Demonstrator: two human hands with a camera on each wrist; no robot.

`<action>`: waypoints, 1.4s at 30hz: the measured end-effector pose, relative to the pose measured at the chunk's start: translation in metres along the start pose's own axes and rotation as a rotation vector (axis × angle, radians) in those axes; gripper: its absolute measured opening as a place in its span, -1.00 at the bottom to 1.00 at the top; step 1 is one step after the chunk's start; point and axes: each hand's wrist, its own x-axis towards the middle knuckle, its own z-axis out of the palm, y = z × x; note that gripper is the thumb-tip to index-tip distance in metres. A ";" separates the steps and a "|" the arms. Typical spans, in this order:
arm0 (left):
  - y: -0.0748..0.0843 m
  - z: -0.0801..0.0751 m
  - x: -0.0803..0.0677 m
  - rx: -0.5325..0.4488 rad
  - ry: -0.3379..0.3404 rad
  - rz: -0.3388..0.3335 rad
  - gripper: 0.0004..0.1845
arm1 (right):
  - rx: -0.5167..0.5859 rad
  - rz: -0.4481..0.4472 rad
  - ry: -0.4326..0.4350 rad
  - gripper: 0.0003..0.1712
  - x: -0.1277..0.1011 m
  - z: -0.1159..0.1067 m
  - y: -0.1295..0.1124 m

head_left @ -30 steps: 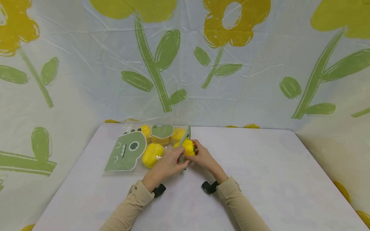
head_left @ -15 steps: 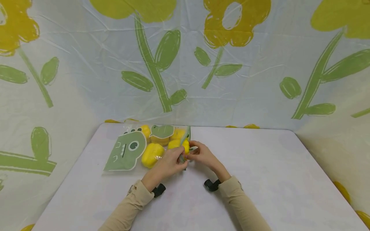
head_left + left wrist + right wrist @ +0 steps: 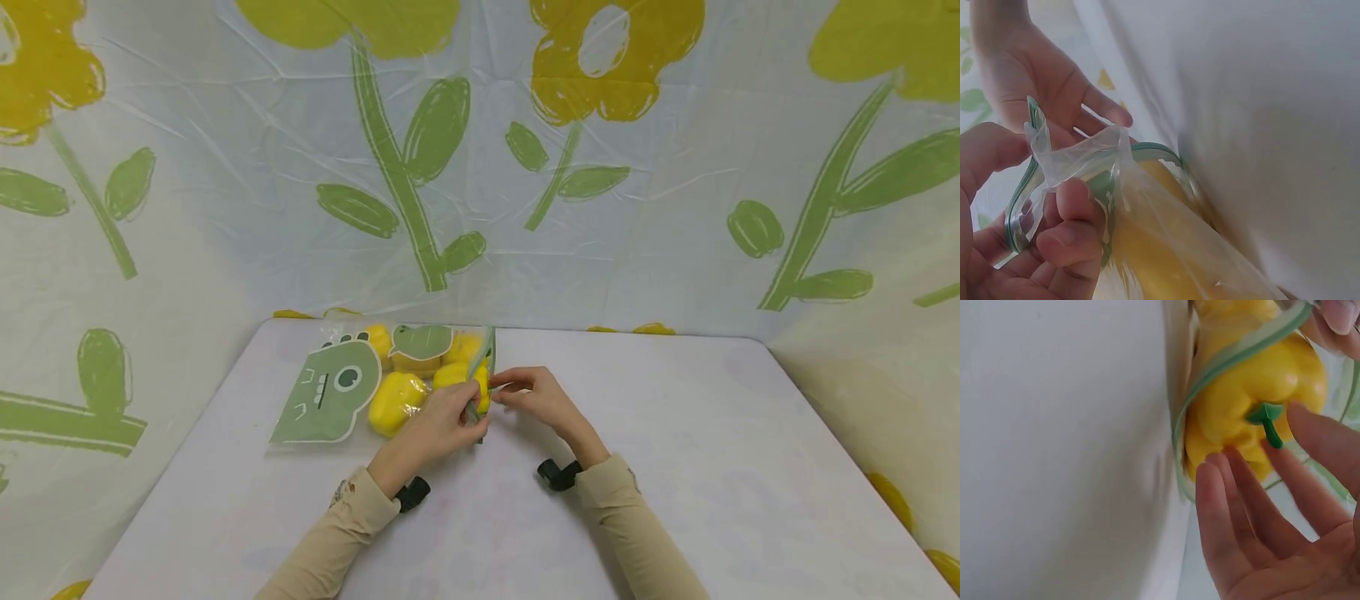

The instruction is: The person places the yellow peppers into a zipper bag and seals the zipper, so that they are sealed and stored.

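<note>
Head view: lay on the table (image 3: 675, 467) near its far edge, a clear bag (image 3: 375, 383) printed with a green dinosaur, several yellow peppers inside; left hand (image 3: 438, 425) pinched on the bag's open rim, right hand (image 3: 536, 396) just beside. Left wrist view: thumb and fingers (image 3: 1075, 234) clamped on the plastic rim. Right wrist view: straight, spread fingers (image 3: 1254, 506) touching a pepper (image 3: 1254, 400) at the bag's mouth.

Five yellow peppers (image 3: 395, 402), one bag (image 3: 330, 392)

bag (image 3: 1147, 206): clear glossy plastic | pepper (image 3: 1254, 400): smooth, glossy | table (image 3: 675, 467): matt
</note>
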 end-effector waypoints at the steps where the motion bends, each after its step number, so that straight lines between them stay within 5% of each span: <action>1: 0.000 0.000 0.000 0.002 -0.003 0.005 -0.79 | -0.002 -0.010 -0.008 -0.65 0.000 0.001 0.001; 11: -0.001 0.002 -0.001 -0.035 -0.019 0.010 -0.82 | -0.056 -0.070 -0.149 -0.61 0.001 0.017 0.003; 21: 0.002 -0.001 -0.001 -0.039 -0.023 -0.034 -0.77 | -0.015 -0.021 -0.105 -0.64 0.000 0.005 0.001; 32: 0.001 -0.001 -0.001 -0.031 -0.038 -0.008 -0.77 | 0.068 -0.039 -0.192 -0.58 0.001 0.007 0.000; 42: 0.001 -0.002 -0.001 -0.037 -0.035 -0.001 -0.74 | 0.145 0.091 0.017 -0.42 0.004 0.016 0.004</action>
